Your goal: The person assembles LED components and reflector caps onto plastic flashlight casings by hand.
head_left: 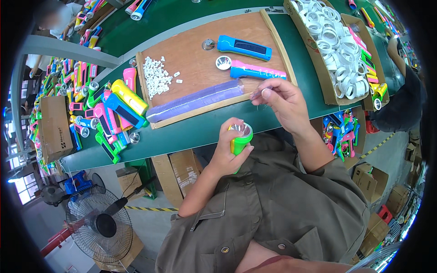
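My left hand point(226, 152) is wrapped round a green and yellow flashlight point(246, 138), its silvery reflector end facing up. Thumb and fingers of my right hand point(286, 101) pinch a thin clear piece point(257, 97), its exact shape partly hidden, above and to the right of the flashlight. Just left of that hand, a long purplish wrapped stack point(195, 98) lies along the near side of a wooden tray point(191, 45). Also on the tray are a blue flashlight point(244, 48), a pink and blue flashlight point(257, 70), a loose reflector point(208, 44) and a heap of small white parts point(157, 75).
Many colourful flashlights point(120, 107) are piled left of the tray on the green table point(177, 141). At the right stands a cardboard box point(314, 59) of white rings point(332, 45). A floor fan point(104, 225) stands at lower left. Other people work at the far left and right.
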Action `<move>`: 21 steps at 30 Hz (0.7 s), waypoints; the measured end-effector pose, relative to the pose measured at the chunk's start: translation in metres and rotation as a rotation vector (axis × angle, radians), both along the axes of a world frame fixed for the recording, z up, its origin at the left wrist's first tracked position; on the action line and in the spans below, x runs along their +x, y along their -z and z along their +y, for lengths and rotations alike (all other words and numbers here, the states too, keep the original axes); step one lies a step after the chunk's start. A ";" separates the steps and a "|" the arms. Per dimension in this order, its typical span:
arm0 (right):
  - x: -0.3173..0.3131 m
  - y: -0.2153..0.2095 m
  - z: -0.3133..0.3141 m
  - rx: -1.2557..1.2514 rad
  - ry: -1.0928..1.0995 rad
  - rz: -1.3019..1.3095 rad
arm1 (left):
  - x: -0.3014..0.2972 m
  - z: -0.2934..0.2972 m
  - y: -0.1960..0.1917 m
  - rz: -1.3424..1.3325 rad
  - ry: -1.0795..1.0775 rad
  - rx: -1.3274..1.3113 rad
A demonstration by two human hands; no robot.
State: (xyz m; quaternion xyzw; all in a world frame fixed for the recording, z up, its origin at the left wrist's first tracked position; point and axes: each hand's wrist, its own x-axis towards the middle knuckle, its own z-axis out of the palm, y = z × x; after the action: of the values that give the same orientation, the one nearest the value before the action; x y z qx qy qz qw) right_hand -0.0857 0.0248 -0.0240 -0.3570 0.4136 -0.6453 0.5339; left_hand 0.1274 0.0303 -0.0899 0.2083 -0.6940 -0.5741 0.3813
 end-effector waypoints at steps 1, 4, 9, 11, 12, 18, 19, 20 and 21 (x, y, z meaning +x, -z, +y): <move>0.000 0.002 0.000 -0.009 -0.003 0.005 | 0.000 0.000 0.000 -0.004 0.000 -0.001; -0.001 0.004 0.001 -0.001 -0.028 0.010 | -0.001 0.000 -0.001 0.019 -0.004 -0.003; 0.003 0.010 0.005 -0.012 -0.054 -0.115 | -0.009 -0.005 -0.007 -0.017 -0.031 -0.096; 0.006 0.011 0.011 0.021 -0.065 -0.129 | -0.015 -0.008 -0.009 -0.048 -0.031 -0.145; 0.008 0.012 0.016 -0.025 -0.036 0.118 | -0.018 -0.008 -0.009 -0.013 -0.022 -0.134; 0.016 0.008 0.038 -0.301 0.034 0.698 | -0.029 -0.002 -0.004 0.036 -0.021 -0.075; 0.016 0.008 0.039 -0.337 0.022 0.779 | -0.031 -0.002 -0.006 0.038 -0.043 -0.114; 0.017 0.007 0.041 -0.374 0.009 0.860 | -0.032 -0.002 -0.007 0.040 -0.065 -0.153; 0.019 0.003 0.044 -0.369 0.006 0.860 | -0.034 0.001 -0.004 0.040 -0.065 -0.148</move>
State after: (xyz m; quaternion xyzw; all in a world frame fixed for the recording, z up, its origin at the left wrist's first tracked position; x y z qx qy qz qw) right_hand -0.0668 0.0684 -0.0271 -0.6799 0.4768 -0.5030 0.2396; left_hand 0.0936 0.0313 -0.0861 0.1908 -0.7195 -0.5127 0.4279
